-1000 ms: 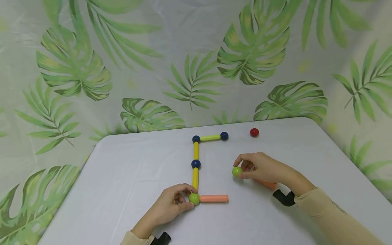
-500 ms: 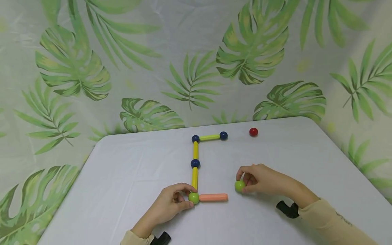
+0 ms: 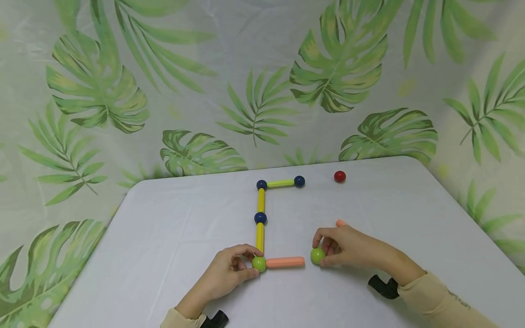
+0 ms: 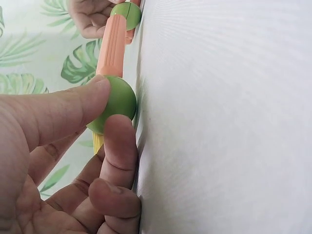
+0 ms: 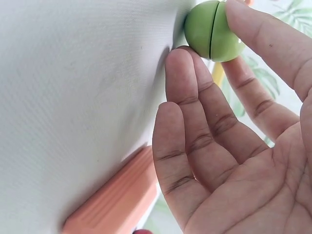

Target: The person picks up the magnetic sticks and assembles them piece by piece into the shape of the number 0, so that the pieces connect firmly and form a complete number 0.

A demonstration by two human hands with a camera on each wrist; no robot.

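Observation:
My left hand (image 3: 233,269) pinches a green ball (image 3: 259,264) at the near corner of a chain of rods and balls on the table. From that ball a salmon rod (image 3: 285,262) points right, and a yellow rod (image 3: 260,239) runs away to a dark blue ball (image 3: 260,217). My right hand (image 3: 348,248) holds a second green ball (image 5: 212,30) between thumb and fingers, a small gap off the salmon rod's free end. Another salmon rod (image 5: 114,195) lies beside my right hand, mostly hidden by it in the head view.
Farther back, another yellow rod (image 3: 261,200) leads to a blue ball (image 3: 261,185), then a lime rod (image 3: 280,183) to another blue ball (image 3: 299,181). A red ball (image 3: 339,176) sits at the far right of the white table (image 3: 184,214). Leaf-print cloth hangs behind.
My right hand has brought its green ball toward me, then slightly left, nearer the salmon rod's end. My left hand stays on its ball.

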